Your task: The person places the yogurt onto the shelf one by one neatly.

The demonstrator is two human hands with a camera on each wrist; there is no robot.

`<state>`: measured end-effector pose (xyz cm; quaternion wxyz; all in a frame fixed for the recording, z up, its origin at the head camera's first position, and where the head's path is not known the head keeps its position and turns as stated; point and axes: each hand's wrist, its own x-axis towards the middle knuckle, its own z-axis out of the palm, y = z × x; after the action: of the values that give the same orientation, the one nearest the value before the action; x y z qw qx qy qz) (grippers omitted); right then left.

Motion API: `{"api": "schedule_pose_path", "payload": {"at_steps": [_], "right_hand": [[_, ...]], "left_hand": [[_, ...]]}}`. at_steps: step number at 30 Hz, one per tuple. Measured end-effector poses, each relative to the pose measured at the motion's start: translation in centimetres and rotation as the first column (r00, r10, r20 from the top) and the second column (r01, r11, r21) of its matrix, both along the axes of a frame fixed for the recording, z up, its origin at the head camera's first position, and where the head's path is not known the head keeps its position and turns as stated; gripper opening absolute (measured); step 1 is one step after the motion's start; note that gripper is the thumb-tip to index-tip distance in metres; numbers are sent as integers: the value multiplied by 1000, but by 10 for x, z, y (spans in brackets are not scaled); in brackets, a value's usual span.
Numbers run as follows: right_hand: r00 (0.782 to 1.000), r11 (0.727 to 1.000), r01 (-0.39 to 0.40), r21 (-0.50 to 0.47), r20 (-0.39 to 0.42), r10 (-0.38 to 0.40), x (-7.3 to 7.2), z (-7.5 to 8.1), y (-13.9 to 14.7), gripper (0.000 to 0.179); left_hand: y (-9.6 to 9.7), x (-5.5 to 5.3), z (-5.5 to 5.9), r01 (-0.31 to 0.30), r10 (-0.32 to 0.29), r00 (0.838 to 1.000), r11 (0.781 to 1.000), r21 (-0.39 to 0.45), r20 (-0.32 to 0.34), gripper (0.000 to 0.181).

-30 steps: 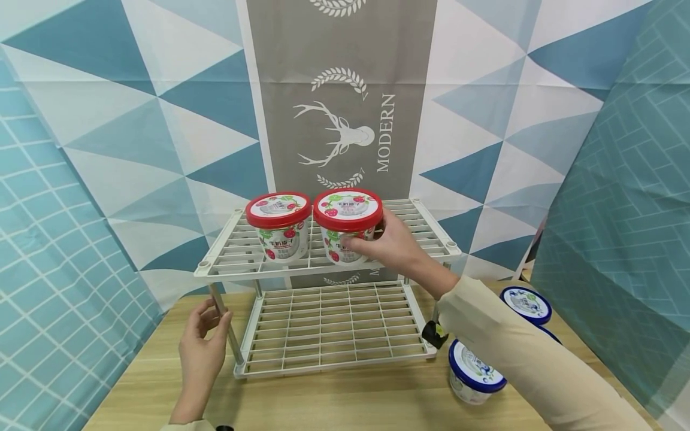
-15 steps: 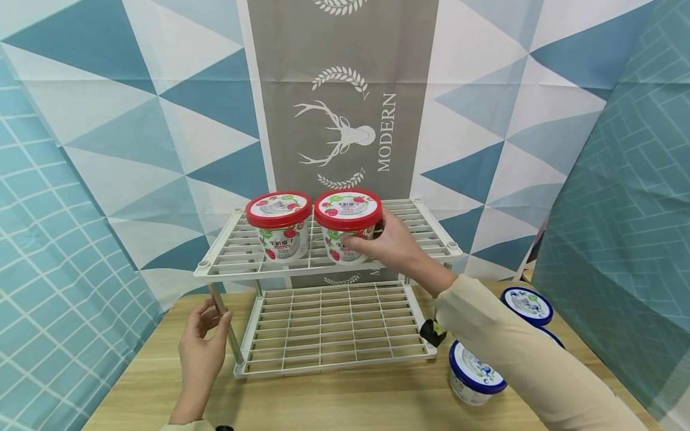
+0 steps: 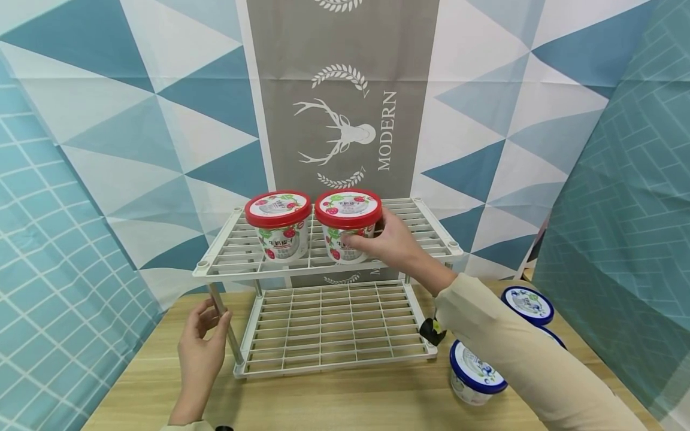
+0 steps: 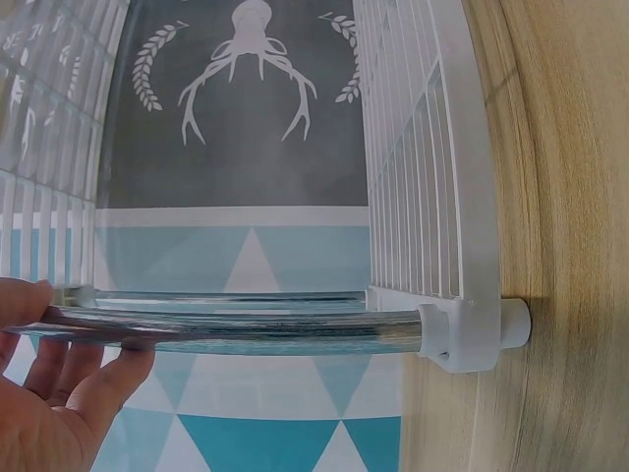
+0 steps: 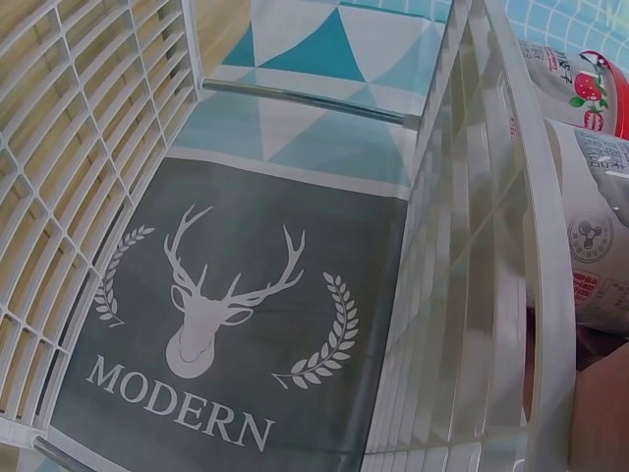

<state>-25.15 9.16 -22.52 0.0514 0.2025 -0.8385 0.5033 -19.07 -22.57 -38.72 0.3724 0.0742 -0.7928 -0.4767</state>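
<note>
Two white paper tubs with red lids and strawberry prints stand upright side by side on the rack's top shelf in the head view. My right hand [image 3: 396,242] grips the right tub [image 3: 347,206], thumb at its front and the other fingers mostly hidden behind it. A small gap separates it from the left tub [image 3: 277,227]. Low on the left, my left hand [image 3: 203,347] holds the rack's front metal post [image 3: 234,341]. The left wrist view shows thumb and fingers about that post [image 4: 236,330]. In the right wrist view the gripped tub [image 5: 595,226] shows beyond the shelf slats.
The white two-tier rack [image 3: 323,273] stands on a wooden table [image 3: 323,401]. Blue-lidded tubs, a front one [image 3: 474,374] and others behind it [image 3: 527,304], stand right of the rack, partly covered by the right sleeve [image 3: 517,347]. A patterned curtain [image 3: 345,48] hangs behind.
The right tub has shifted very slightly to the right under my right hand. Both hands keep their grip and otherwise stay in place.
</note>
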Motion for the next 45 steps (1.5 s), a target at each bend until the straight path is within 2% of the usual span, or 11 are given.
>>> {"api": "schedule_pose_path", "payload": {"at_steps": [39,45], "right_hand": [[999,1000,13,25,37,-14,-11,4,-5,70],[999,1000,5,19,47,-6,-12,4,-6,70]], "left_hand": [[-1,-1,-1,15,-15,1000,1000,-3,-17,37],[0,-1,0,0,0,1000,1000,-3,-18,37]]}}
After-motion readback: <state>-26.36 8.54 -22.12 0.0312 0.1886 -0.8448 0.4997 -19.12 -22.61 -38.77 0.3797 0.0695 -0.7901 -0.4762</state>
